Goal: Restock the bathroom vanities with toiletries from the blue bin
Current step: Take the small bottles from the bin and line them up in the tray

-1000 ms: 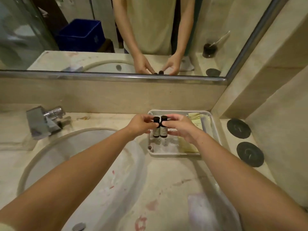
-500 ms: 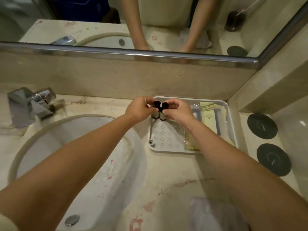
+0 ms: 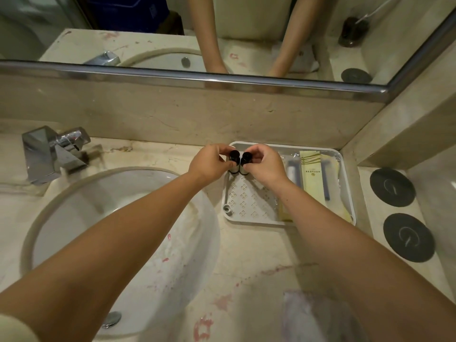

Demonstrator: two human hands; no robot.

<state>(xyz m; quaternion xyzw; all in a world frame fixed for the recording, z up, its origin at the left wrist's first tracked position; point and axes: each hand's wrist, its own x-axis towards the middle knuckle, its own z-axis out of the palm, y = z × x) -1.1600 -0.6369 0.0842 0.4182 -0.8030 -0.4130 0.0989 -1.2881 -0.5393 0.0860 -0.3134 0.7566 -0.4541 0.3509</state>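
Black-capped left bottle [image 3: 234, 161] and right bottle [image 3: 245, 162] stand upright, caps up (long axes vertical, side by side), in the far-left corner of the white tray [image 3: 246, 222] on the desk [image 3: 246, 257]. Curled fingers pinch each of the 2: left hand [image 3: 209, 162] the left, right hand [image 3: 265, 165] the right.

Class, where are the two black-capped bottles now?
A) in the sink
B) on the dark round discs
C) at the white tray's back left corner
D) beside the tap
C: the left hand and right hand each grip a bottle at that corner of the tray.
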